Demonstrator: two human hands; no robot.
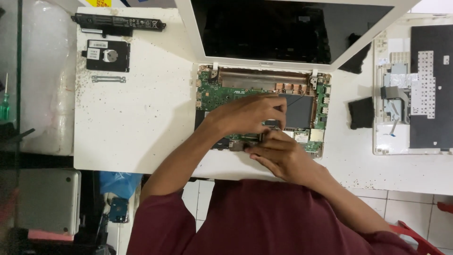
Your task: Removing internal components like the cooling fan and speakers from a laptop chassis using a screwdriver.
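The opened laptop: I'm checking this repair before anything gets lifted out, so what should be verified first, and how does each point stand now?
1. Battery out and set aside, top left of the table: ok.
2. Hard drive removed, below the battery: ok.
3. Keyboard cover off, lying at right: ok.
4. Green board exposed: ok.
5. Left hand and right hand both on the board's lower edge: ok.
6. Part under the fingers freed: cannot tell.

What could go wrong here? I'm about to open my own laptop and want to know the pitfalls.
1. Both hands, left hand and right hand, press bare on the exposed green board; static or a slip might harm it.
2. The open lid leans over the work and could tip.
3. The small metal bracket lies loose on the table, easily lost.
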